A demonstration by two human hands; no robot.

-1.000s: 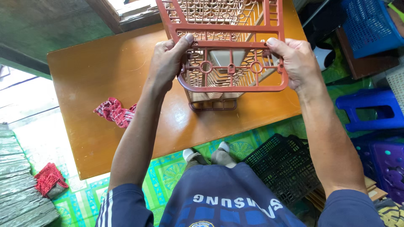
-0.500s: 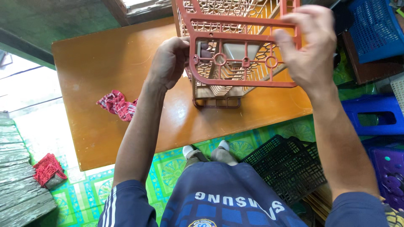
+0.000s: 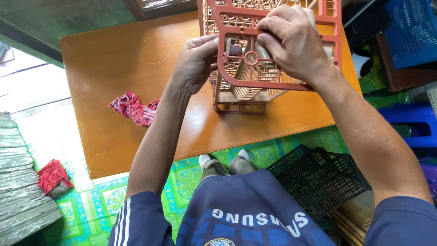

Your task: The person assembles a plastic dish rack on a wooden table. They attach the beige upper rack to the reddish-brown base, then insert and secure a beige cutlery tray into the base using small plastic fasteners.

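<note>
Standing over a green patterned floor mat (image 3: 182, 182), the person has a black plastic crate (image 3: 318, 180) by the right leg and both forearms stretched forward and upward from the body to an orange wooden table (image 3: 123, 86). The left forearm runs nearly straight up the view, wrist bent slightly right. The left hand (image 3: 195, 64) is clenched on the left edge of a reddish-brown plastic lattice basket (image 3: 241, 91), thumb on top, fingers curled behind the frame. The right arm comes in diagonally from the lower right. The right hand (image 3: 293, 43) lies over the basket's front panel, knuckles up, fingertips pinching one of its cross bars near a ring-shaped cutout.

The basket stands at the table's near edge, toward its right end, with its small base resting on the tabletop. Its long axis runs away from the person, tilting up toward the top of the view, and the open lattice face is turned toward the camera. A crumpled red checked cloth (image 3: 134, 108) lies on the table to the left, well apart from the basket. Blue plastic baskets (image 3: 409, 32) sit farther off at the upper right.
</note>
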